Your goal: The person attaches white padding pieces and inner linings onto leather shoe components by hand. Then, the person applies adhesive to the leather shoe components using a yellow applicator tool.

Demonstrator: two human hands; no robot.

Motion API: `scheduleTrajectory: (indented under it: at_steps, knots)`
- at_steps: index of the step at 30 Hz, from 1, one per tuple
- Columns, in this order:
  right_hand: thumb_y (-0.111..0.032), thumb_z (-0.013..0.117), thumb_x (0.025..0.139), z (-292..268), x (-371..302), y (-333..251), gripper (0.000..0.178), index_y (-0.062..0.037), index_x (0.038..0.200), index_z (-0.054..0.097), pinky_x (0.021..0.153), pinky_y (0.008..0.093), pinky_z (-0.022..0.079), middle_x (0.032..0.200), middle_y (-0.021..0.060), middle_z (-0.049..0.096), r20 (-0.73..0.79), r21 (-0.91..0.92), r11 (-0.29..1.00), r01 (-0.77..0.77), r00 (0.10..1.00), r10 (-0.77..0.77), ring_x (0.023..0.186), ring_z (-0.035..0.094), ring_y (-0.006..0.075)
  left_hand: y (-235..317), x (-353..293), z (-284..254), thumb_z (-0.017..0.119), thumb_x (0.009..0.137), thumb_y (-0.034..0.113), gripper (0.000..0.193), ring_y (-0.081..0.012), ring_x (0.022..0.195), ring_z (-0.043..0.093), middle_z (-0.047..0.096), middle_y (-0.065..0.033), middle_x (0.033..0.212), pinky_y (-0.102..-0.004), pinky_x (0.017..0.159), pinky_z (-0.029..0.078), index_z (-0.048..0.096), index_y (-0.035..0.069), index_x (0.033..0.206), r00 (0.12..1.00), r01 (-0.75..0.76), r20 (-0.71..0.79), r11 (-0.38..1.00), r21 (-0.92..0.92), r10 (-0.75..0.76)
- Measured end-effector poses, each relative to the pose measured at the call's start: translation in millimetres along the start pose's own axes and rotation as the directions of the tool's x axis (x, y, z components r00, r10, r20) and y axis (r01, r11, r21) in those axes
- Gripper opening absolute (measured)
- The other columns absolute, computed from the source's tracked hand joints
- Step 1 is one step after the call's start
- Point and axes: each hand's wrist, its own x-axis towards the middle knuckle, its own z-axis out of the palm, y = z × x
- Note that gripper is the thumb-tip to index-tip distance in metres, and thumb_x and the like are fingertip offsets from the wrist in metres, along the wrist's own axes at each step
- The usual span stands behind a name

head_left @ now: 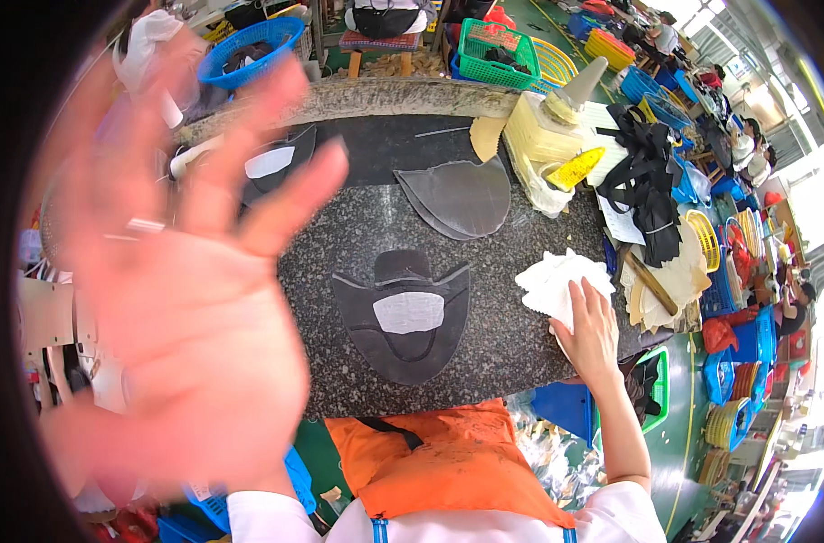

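Observation:
My left hand (185, 317) is raised close to the camera, palm showing and fingers spread, slightly blurred, with nothing in it. My right hand (594, 335) lies on a small stack of white zigzag-edged pieces (557, 276) at the worktop's right, its fingers stretched out over them. Between the hands, a dark shoe-upper piece (403, 351) with a white patch (409, 312) lies flat on the speckled stone worktop (511, 348). Farther back are overlapping dark curved pieces (457, 199). Another dark piece with a white patch (270, 163) is partly hidden behind my left hand.
At the back right stand a pale block-shaped container (531, 136) and a yellow cutter-like tool (575, 169). Black straps (647, 181) and a wooden-handled tool (652, 285) lie farther right. An orange apron (439, 462) covers my lap. Baskets and people surround the bench.

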Motion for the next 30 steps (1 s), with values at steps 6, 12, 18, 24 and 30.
scheduleTrajectory:
  at_steps: [6, 12, 18, 24, 30]
  knots:
    - [-0.006, 0.068, 0.079, 39.9, -2.9, 15.7, 0.033, -0.0054, 0.113, 0.064, 0.083, 0.0391, 0.053, 0.106, 0.0133, 0.066, -0.078, 0.238, 0.966, 0.106, 0.993, -0.089, 0.096, 0.064, 0.0321, -102.9, -121.2, -0.8, 0.076, 0.074, 0.005, 0.026, -0.0355, 0.119, 0.053, 0.062, -0.0091, 0.118, -0.0451, 0.100, 0.044, 0.070, 0.009, 0.099, 0.890, -0.078, 0.379, 0.732, 0.677, -0.256]
    - [-0.001, 0.059, 0.093, 31.4, -3.0, 32.5, 0.013, 0.0040, 0.104, 0.065, 0.081, 0.0234, 0.050, 0.094, 0.0025, 0.066, -0.122, 0.963, 0.249, -0.104, 0.656, 0.745, 0.085, 0.061, 0.0085, -121.4, -156.8, 25.8, 0.072, 0.081, 0.010, 0.025, -0.0328, 0.125, 0.051, 0.067, -0.0090, 0.115, -0.0429, 0.102, 0.044, 0.070, 0.006, 0.106, 0.778, 0.288, 0.351, 0.792, 0.539, -0.521]
    - [0.001, 0.060, 0.088, 37.2, -6.6, 37.4, 0.014, 0.0031, 0.100, 0.066, 0.075, 0.0226, 0.047, 0.092, 0.0011, 0.065, 0.002, 0.803, 0.557, -0.211, 0.936, 0.353, 0.085, 0.059, 0.0077, -175.2, -160.0, 106.8, 0.077, 0.075, 0.028, 0.065, -0.0349, 0.136, 0.036, 0.042, -0.0127, 0.144, -0.0493, 0.111, 0.032, 0.053, 0.005, 0.131, 0.539, -0.426, 0.831, 0.805, 0.414, -0.142]
    - [-0.002, 0.059, 0.091, -41.2, -1.6, 25.9, 0.008, -0.0016, 0.097, 0.065, 0.087, 0.0336, 0.049, 0.099, 0.0088, 0.066, -0.659, 0.524, 0.851, 0.044, 0.654, 0.371, 0.094, 0.064, 0.0237, -207.2, -149.9, 123.8, 0.069, 0.085, 0.039, 0.063, -0.0273, 0.116, 0.054, 0.056, -0.0137, 0.128, -0.0413, 0.098, 0.042, 0.052, 0.001, 0.132, 0.529, 0.022, 0.714, 0.849, 0.529, -0.458]
    - [-0.003, 0.074, 0.061, -22.6, 1.1, -33.3, 0.027, -0.0121, 0.087, 0.073, 0.095, 0.0466, 0.049, 0.093, 0.0027, 0.064, -0.531, 0.340, 0.764, 0.548, 0.783, -0.326, 0.103, 0.061, 0.0274, -140.7, -98.4, 63.0, 0.062, 0.092, 0.006, 0.036, -0.0132, 0.101, 0.062, 0.065, -0.0094, 0.113, -0.0296, 0.086, 0.052, 0.056, -0.001, 0.127, 0.628, 0.773, 0.355, 0.611, -0.173, -0.693]
